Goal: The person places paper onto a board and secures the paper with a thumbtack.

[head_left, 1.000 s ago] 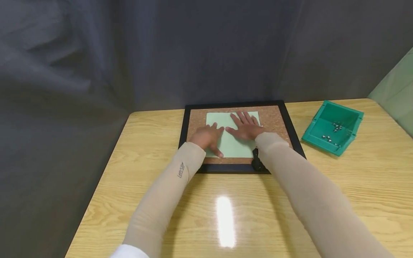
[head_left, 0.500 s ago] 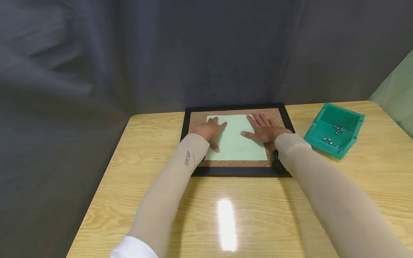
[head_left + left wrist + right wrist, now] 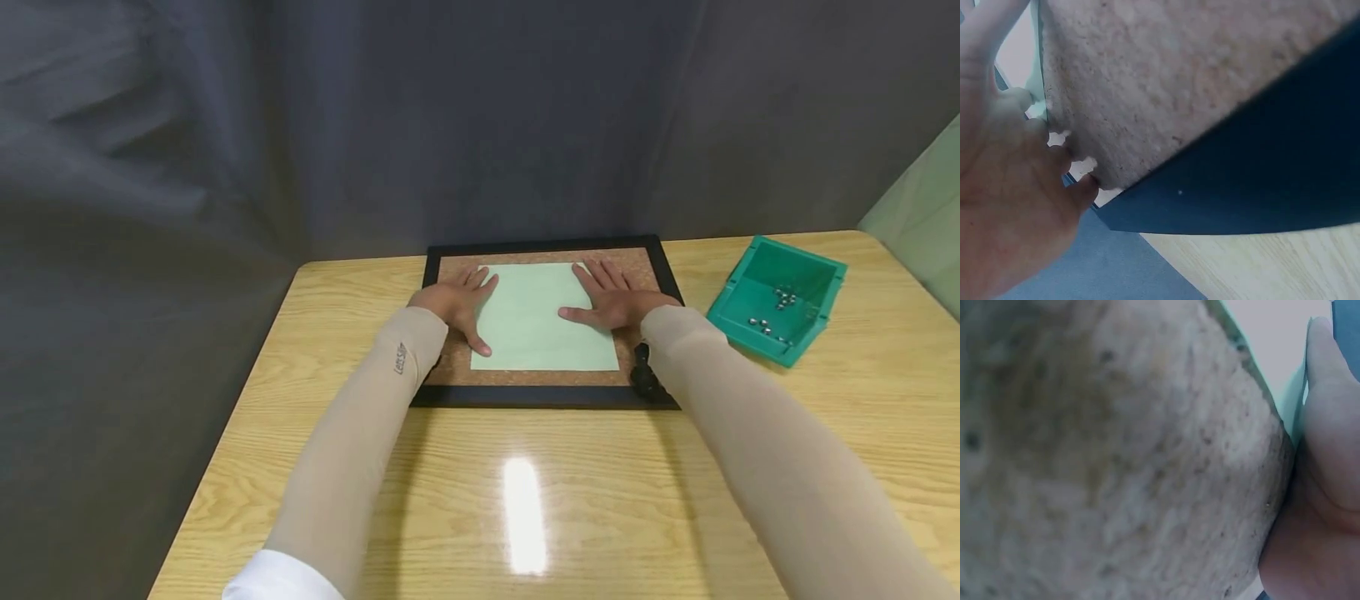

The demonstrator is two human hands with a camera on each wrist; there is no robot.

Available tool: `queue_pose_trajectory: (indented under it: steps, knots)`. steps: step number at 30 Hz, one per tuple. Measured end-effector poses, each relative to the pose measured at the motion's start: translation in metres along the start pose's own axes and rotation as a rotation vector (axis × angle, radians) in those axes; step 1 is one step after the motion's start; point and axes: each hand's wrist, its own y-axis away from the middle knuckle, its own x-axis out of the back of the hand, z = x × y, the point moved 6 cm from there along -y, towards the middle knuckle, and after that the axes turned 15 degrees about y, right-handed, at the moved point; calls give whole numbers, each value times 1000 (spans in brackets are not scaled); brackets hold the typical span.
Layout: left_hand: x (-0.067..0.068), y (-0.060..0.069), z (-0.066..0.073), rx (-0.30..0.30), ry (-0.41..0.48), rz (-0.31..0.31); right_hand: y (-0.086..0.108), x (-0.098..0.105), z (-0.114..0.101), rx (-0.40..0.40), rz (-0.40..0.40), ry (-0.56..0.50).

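A pale green sheet (image 3: 540, 321) lies flat on a cork board (image 3: 457, 367) with a black frame. At the sheet's left edge is my left hand (image 3: 455, 304), thumb spread on the paper and fingers extended. My right hand (image 3: 611, 306) rests over the sheet's right edge with fingers fanned out. In the left wrist view, the left hand (image 3: 1016, 187) is beside the cork (image 3: 1147, 75), its fingertips along the sheet's edge. The right wrist view has the right hand (image 3: 1329, 456) at the edge of the green paper (image 3: 1272, 356). Neither hand grips anything.
A green tray (image 3: 810, 337) holding several small shiny pieces stands on the wooden table (image 3: 600, 500), right of the board. A dark curtain (image 3: 480, 125) hangs behind the table. A black device (image 3: 645, 375) is at my right wrist.
My right hand has slid right across the sheet to its right edge. The left hand has shifted left to the other edge, uncovering the middle of the paper.
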Motion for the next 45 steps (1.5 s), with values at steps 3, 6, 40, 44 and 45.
queue_pose_trajectory:
  steps: [3,6,40,44,45]
  knots:
    - [-1,1,2,21,1,12,2,-3,-1,-2,-13,-9]
    - [1,3,6,56,26,43,4,-6,-1,-6,-21,-11]
    - [-2,12,21,175,66,94,120,5,-87,262,-187,39]
    - [-1,14,25,158,48,112,147,-6,-96,276,-92,123]
    - [0,15,27,147,43,123,152,-8,-98,269,-50,162]
